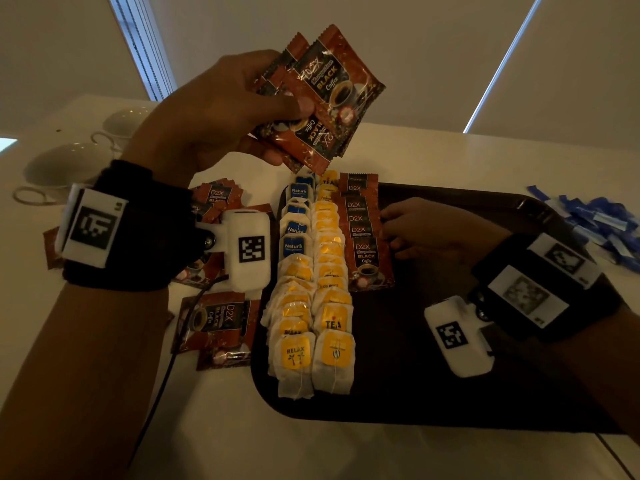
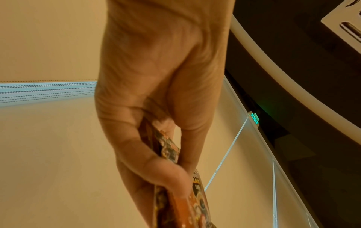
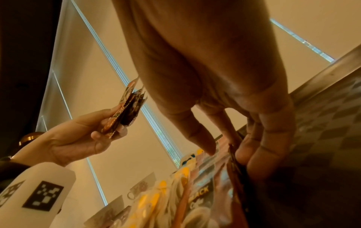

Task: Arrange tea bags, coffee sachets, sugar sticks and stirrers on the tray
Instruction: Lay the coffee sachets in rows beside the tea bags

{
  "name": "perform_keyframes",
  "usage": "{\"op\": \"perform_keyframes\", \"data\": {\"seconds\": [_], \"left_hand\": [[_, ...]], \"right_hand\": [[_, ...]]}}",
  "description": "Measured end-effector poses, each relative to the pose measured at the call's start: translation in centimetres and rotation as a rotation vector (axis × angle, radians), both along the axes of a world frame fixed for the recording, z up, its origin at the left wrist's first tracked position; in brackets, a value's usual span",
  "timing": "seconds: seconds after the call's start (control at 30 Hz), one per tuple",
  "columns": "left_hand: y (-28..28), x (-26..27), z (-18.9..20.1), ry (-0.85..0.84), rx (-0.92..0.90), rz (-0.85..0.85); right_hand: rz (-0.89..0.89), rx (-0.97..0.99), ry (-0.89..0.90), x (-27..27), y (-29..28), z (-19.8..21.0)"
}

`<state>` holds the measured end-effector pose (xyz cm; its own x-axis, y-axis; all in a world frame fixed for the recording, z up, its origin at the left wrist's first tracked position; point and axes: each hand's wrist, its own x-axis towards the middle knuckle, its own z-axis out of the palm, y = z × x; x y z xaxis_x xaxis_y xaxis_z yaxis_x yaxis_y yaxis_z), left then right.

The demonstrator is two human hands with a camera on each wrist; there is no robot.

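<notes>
My left hand (image 1: 289, 129) grips a fanned bunch of red-brown coffee sachets (image 1: 329, 95) raised above the tray's far left corner; the left wrist view shows the sachets (image 2: 170, 149) pinched between thumb and fingers. On the dark tray (image 1: 433, 393) two rows of tea bags (image 1: 311, 306) lie along the left side. Beside them runs a row of overlapped coffee sachets (image 1: 363, 237). My right hand (image 1: 386, 230) sits at that row's right edge; in the right wrist view it (image 3: 228, 151) pinches a coffee sachet's edge (image 3: 233, 162), thumb on top. No stirrers show.
More loose coffee sachets (image 1: 218, 320) lie on the white table left of the tray. A heap of blue sugar sticks (image 1: 602, 223) sits at the far right. White cups (image 1: 65, 164) stand at the back left. The tray's right half is bare.
</notes>
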<state>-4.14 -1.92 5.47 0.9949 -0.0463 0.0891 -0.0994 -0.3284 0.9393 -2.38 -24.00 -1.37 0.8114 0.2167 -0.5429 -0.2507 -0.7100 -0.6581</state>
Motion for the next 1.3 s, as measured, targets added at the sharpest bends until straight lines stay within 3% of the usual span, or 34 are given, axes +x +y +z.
{"op": "perform_keyframes", "data": {"seconds": [0.43,0.77,0.9,1.0,1.17,1.3], "left_hand": [[0.0,0.2,-0.1,0.012,-0.005,-0.004],[-0.8,0.0,-0.5,0.118,0.096,-0.146],[-1.2,-0.1,-0.7,0.153,0.161,-0.212],[-1.4,-0.1,-0.9,0.172,0.186,-0.236],[-1.4,-0.1,-0.9,0.169,0.214,-0.259],[-0.7,-0.1,-0.7,0.148,0.180,-0.186]], "right_hand": [[0.011,-0.024,-0.085,0.5,-0.6,0.2],[-0.215,0.329,-0.533,-0.2,-0.5,3.1],[-0.093,0.264,-0.792,-0.8,-0.1,3.3],[-0.093,0.323,-0.877,-1.2,0.0,3.3],[-0.097,0.362,-0.877,-1.7,-0.5,3.4],[-0.169,0.430,-0.594,-2.3,-2.9,3.6]]}}
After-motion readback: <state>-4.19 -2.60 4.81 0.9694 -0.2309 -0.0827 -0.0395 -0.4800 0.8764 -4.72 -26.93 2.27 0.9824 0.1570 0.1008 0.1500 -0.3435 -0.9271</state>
